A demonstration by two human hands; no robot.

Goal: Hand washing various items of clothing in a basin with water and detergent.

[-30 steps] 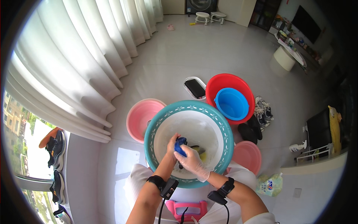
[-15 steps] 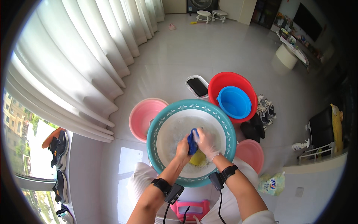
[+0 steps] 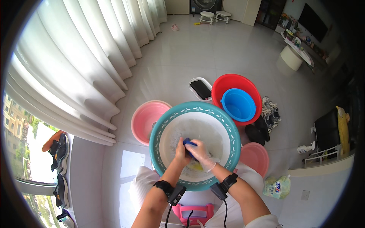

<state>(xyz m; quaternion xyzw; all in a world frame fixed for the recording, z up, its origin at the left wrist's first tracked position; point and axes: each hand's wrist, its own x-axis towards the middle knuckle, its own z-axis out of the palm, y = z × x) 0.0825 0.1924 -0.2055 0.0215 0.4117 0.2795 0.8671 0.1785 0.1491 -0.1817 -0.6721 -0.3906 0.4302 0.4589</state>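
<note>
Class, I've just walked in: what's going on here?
A person's left hand and clear-gloved right hand hold a blue item between them, over sudsy water in a teal-rimmed basin. The hands partly cover it, so its kind is unclear. Something yellow shows below them. Beyond, to the right, a blue bucket sits inside a red basin.

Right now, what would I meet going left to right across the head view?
Dark shoes by the window, left pink basin, left hand, blue item, gloved right hand, right pink basin, pale green bag, long yellow object.
</note>
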